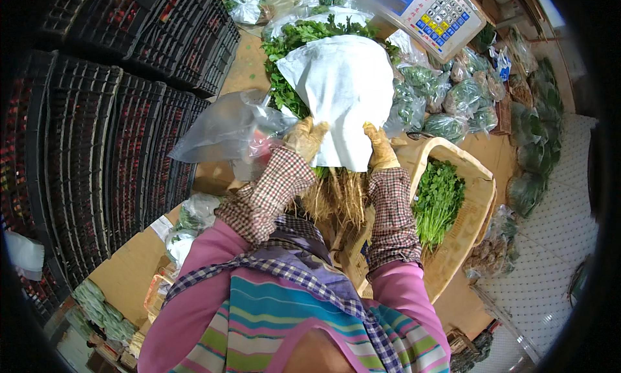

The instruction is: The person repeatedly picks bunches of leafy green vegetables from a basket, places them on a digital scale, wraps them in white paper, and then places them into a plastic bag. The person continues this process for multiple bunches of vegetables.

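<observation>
A white sheet (342,89), paper or thin cloth, lies over a bunch of leafy greens whose tan roots (335,196) hang out below it. My left hand (306,138), in a yellowish glove, grips the sheet's left edge. On the opposite edge, my gloved right hand (381,145) also has hold of the sheet. Green leaves (286,89) show beyond the sheet on its far left side. A translucent plastic bag (218,128) sits left of my left hand. The stems are hidden under the sheet.
Stacked black crates (82,150) with red contents rise on the left. To the right stands a yellow plastic basket (478,218) holding loose greens (439,193). A scale with a keypad (439,21) is at the upper right, near several bagged vegetables (461,96).
</observation>
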{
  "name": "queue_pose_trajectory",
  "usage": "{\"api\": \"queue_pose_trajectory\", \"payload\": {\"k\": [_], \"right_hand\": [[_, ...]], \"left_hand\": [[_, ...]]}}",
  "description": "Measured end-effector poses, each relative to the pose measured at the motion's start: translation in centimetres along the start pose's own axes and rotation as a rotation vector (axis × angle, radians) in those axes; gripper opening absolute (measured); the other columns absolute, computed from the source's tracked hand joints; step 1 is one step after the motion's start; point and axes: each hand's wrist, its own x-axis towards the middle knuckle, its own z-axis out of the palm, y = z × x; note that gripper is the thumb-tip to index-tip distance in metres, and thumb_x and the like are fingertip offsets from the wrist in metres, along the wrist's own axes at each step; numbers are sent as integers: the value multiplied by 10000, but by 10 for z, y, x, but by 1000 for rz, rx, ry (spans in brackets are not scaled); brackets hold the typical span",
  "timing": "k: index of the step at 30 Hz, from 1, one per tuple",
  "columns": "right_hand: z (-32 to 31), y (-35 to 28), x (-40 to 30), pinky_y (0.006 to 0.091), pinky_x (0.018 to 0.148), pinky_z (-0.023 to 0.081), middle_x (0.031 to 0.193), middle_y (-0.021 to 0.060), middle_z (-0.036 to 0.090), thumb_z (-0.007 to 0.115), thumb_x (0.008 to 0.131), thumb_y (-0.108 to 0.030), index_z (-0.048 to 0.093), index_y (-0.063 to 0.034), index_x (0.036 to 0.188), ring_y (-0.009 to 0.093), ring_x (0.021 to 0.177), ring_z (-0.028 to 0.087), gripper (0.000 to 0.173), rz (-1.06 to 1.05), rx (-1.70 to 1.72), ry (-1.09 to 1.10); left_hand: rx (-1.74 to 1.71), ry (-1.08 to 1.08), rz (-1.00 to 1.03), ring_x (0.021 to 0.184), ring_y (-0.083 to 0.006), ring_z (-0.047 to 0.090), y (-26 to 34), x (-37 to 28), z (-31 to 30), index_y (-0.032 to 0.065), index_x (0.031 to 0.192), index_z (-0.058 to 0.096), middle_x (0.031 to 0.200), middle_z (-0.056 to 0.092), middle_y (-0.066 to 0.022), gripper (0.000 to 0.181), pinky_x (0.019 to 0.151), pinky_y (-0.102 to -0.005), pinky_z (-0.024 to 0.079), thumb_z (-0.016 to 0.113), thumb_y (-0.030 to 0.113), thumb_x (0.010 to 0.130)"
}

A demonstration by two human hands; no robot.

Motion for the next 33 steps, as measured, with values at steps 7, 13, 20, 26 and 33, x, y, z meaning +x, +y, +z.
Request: {"api": "queue_pose_trajectory", "payload": {"k": [7, 13, 20, 26, 33], "right_hand": [[67, -22, -27, 268, 779, 471, 954, 132, 578, 730, 652, -111, 392, 71, 1107, 186, 865, 572, 594, -118, -170, -68], [96, -19, -19, 266, 720, 498, 920, 151, 586, 725, 628, -39, 368, 72, 1111, 193, 817, 590, 611, -198, -270, 8], [110, -8, -8, 298, 789, 449, 1033, 193, 527, 792, 534, -188, 313, 103, 1149, 251, 942, 532, 832, -221, -786, 288], [174, -11, -24, 356, 789, 444, 1033, 209, 485, 725, 569, -414, 379, 76, 1095, 317, 955, 521, 798, -228, -1311, 455], [113, -50, -18, 322, 831, 418, 890, 158, 537, 740, 642, -243, 399, 14, 1120, 240, 905, 517, 642, -104, -416, 26]], "left_hand": [[-738, -75, -235, 727, -201, 589, -48, 52, -12, -40, 1099, 453, 917, 570, -176, 264, 627, -270, 524, 395, 69, 866], [-538, 85, -85, 719, -192, 584, -16, 26, -20, -41, 1097, 446, 886, 561, -163, 271, 604, -263, 512, 389, 107, 877], [-303, 258, 17, 710, -181, 578, -2, -37, -104, -41, 1094, 437, 851, 549, -148, 286, 577, -255, 497, 381, 151, 890], [-532, -101, 387, 701, -200, 588, 3, -16, -67, -55, 1076, 451, 862, 565, -148, 442, 571, -267, 499, 373, 329, 873], [49, -200, 118, 686, -214, 595, -40, 35, -73, -77, 1056, 461, 904, 578, -156, 541, 570, -285, 509, 348, 418, 870]]}}
